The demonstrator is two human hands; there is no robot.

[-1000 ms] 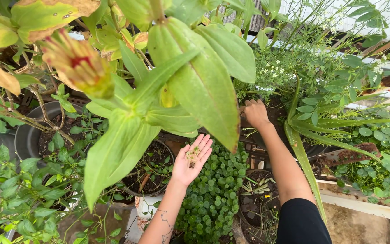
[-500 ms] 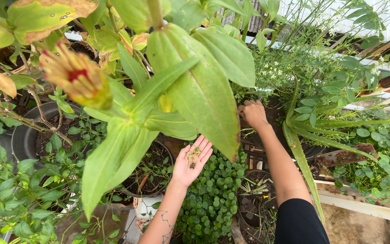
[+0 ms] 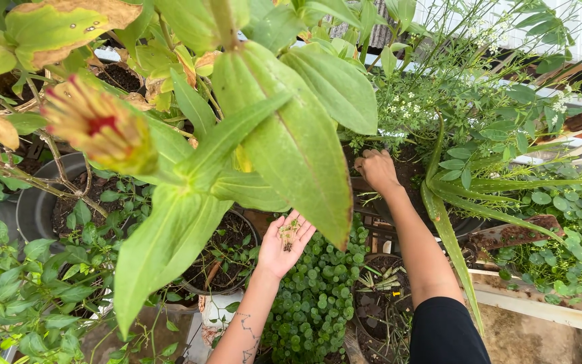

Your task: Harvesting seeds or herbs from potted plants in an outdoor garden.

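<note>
- Weeding among potted plants: left hand (image 3: 283,247) lay flat and open, cradling plucked sprigs (image 3: 288,234) on its palm.
- Reached at one o'clock, right hand (image 3: 376,169) curled into a dark pot (image 3: 409,176); grasp hidden.
- Likely needed next: a clean pinch and pull.

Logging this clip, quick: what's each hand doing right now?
Left hand: open, palm up, small plant bits resting on it.
Right hand: curled down in a pot's soil; grip cannot be told.

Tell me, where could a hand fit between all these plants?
Bare soil shows in the pot left of the open left hand, and in the dark pot beside the round-leaf plant. Around the right hand, stems and the long aloe leaf crowd in.
</note>
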